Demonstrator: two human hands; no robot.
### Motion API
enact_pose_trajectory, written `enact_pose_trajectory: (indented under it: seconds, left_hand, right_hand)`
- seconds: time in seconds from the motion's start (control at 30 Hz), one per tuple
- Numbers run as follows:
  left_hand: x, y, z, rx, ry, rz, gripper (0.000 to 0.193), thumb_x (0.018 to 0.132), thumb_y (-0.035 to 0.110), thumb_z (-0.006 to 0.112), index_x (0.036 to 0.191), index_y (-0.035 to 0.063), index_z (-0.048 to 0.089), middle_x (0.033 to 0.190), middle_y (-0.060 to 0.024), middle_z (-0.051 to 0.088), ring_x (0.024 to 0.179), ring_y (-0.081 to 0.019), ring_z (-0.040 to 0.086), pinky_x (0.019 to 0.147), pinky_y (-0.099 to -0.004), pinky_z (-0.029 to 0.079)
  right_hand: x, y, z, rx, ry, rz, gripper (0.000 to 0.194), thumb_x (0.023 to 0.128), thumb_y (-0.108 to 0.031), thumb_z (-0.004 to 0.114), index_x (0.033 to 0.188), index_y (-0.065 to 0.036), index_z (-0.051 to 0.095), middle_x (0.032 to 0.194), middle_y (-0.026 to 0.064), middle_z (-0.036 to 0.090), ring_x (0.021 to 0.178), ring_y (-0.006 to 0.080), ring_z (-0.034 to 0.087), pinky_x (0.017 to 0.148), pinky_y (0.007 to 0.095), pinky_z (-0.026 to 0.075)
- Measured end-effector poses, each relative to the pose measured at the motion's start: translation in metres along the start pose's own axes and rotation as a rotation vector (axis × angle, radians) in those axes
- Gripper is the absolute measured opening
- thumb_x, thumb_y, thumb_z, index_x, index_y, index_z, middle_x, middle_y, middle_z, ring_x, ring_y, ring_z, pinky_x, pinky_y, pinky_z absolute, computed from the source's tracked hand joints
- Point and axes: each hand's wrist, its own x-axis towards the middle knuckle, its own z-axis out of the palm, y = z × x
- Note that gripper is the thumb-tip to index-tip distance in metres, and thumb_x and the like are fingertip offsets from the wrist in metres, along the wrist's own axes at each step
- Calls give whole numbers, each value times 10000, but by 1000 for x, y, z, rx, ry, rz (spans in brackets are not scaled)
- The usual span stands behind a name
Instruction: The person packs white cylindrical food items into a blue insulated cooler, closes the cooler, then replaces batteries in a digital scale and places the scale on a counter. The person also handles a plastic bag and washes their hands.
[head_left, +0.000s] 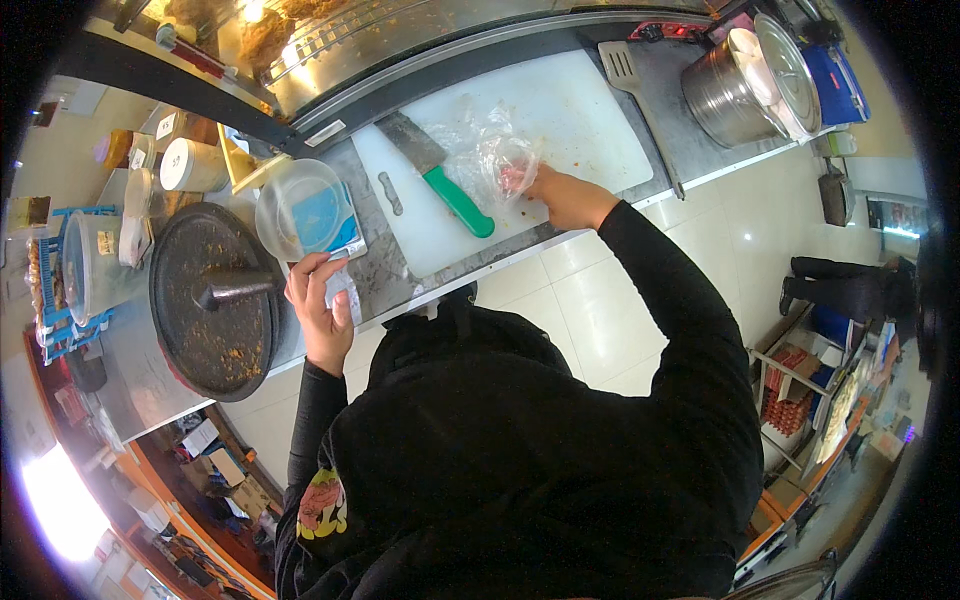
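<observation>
My right hand grips the near side of a crumpled clear plastic bag above a white cutting board. A reddish patch shows through the film by my fingertips; what it is I cannot tell. Left of the bag lies a cleaver with a green handle, its blade pointing away from me. My left hand is raised at the counter's front edge, fingers bent and apart. Its fingertips are close to a blue-and-white packet and a round translucent plastic tub.
A slotted metal turner lies right of the board, before a lidded steel pot. At left rests a large dark round lid with crumbs, near several tubs. A lit glass food display case borders the back. Another person's legs show far right.
</observation>
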Motion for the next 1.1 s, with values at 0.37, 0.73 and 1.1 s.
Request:
enact_pose_trajectory:
  seconds: [0.37,0.73,1.1]
  left_hand:
    - [-11,-1,-2,-8,18,-31,538,980,542,403,1111,81,646,1157,-129,557,1128,-306,499,992,-426,316]
    - [-17,-1,-1,-42,30,-35,510,984,518,418,1117,76,635,1164,-135,561,1123,-305,508,990,-423,326]
    - [-53,-8,-33,-97,42,-39,547,991,539,385,1091,60,631,1138,-150,559,1087,-309,522,954,-416,347]
  right_hand:
    - [-5,-4,22,-96,117,50,383,823,-9,599,1167,-165,661,1229,117,641,975,303,672,859,385,545]
    - [-9,-45,49,-14,419,306,244,756,15,591,949,-83,705,1069,129,679,855,326,670,717,400,549]
    - [-18,-26,33,748,654,754,259,819,1,631,1042,-57,750,834,44,730,716,174,675,695,284,530]
